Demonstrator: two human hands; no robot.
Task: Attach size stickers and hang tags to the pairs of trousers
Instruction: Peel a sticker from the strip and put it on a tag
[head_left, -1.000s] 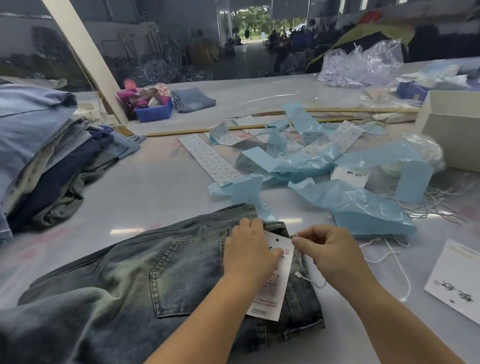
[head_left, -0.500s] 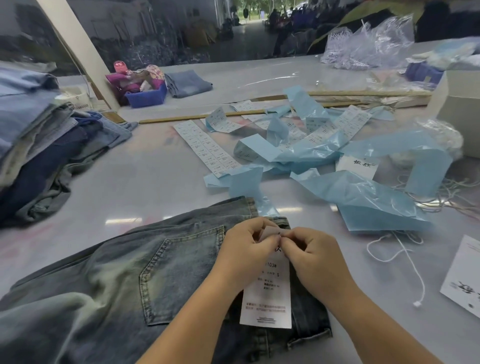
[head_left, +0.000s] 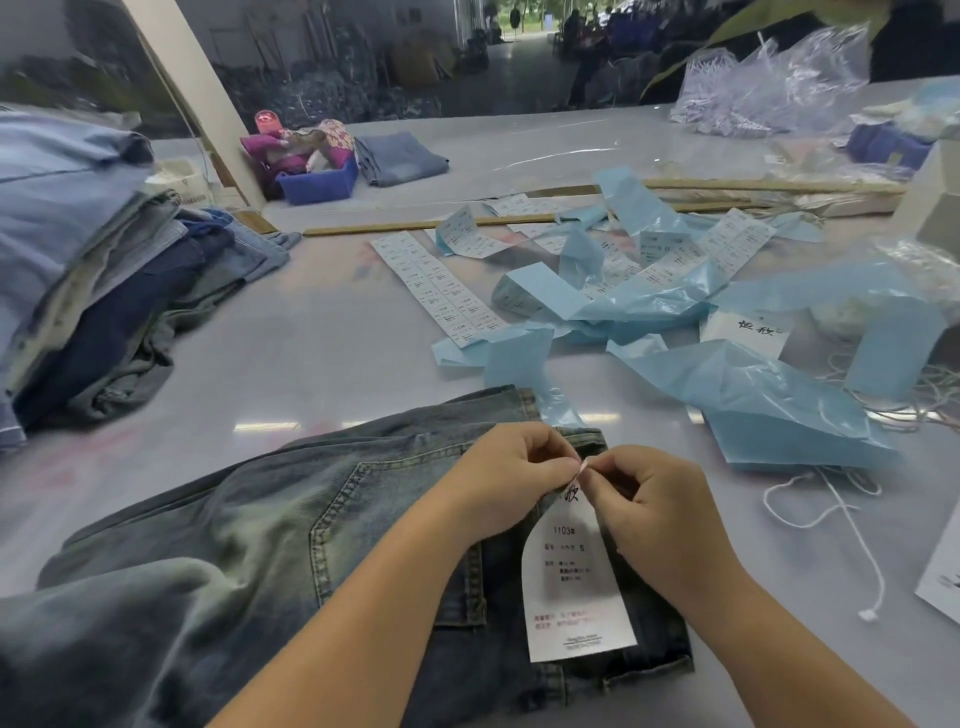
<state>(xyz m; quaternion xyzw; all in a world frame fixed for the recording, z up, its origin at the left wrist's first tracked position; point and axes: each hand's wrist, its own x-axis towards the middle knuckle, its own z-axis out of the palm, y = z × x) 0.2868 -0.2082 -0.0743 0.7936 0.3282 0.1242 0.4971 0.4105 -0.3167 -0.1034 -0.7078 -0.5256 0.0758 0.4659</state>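
In the head view, a pair of washed denim trousers (head_left: 291, 545) lies flat on the grey table (head_left: 311, 338), waistband toward the right, back pocket up. A white hang tag (head_left: 574, 587) rests on the waistband area, its printed side up. The left hand (head_left: 506, 478) and the right hand (head_left: 660, 514) meet at the top edge of the tag, and both pinch it there with curled fingers. Whether a string passes between the fingertips I cannot tell; it is too small to see.

My judgement is that the step in hand is fastening the hang tag to the waistband, probably threading or closing its loop. The next move calls for fine pinching at the tag's hole, and the tag must stay close to the trousers.

A loose white string (head_left: 852, 540) lies on the table just right of the hands. Further back are strips of size stickers (head_left: 441, 291) among blue backing paper (head_left: 753, 395), and a pile of folded jeans (head_left: 93, 270) at the left.
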